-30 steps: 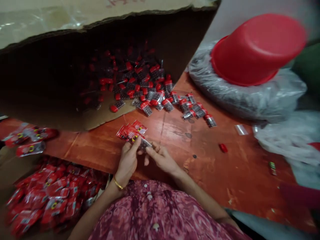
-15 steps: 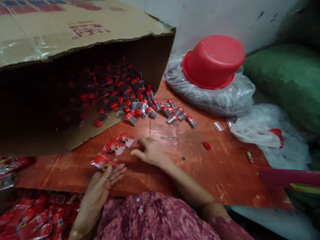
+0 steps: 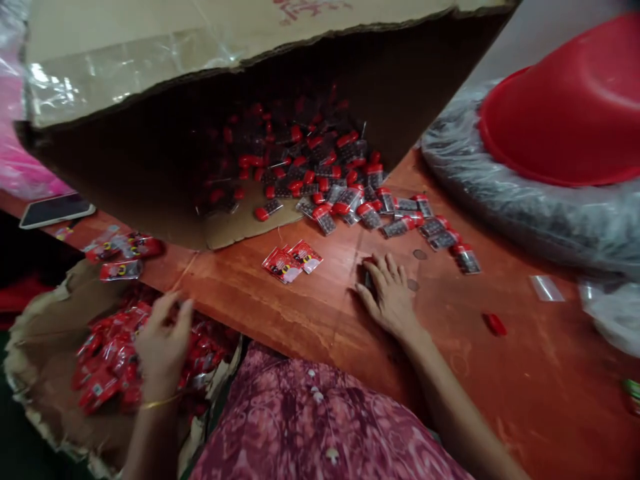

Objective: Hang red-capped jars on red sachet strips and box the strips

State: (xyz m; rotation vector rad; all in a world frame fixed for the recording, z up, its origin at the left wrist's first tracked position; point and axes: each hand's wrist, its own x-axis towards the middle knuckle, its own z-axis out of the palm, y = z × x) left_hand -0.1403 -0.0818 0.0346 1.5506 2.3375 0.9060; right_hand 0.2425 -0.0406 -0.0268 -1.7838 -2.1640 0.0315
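Observation:
My left hand point(image 3: 163, 343) hovers over a torn cardboard box point(image 3: 45, 320) at the lower left that is full of red filled packets point(image 3: 107, 360). Its fingers are loosely apart and hold nothing that I can see. My right hand point(image 3: 390, 293) lies flat on the red wooden table point(image 3: 300, 313), fingers stretched out, the fingertips touching a small red-capped vial point(image 3: 367, 265). Two or three flat red sachets point(image 3: 293, 260) lie on the table between my hands. Several more red-capped vials point(image 3: 325, 180) spill out of a big cardboard carton point(image 3: 150, 87) lying on its side.
An upturned red basin point(image 3: 565, 120) rests on a clear plastic bag of dark goods point(image 3: 525, 213) at the right. A loose red cap point(image 3: 495, 325) and a small clear bag point(image 3: 545, 288) lie on the table. A phone point(image 3: 55, 210) and a few filled packets point(image 3: 120, 257) sit at the left.
My left hand has carried a filled packet down-left over the box of packets and no longer holds it. My right hand has reached forward across the table to a vial.

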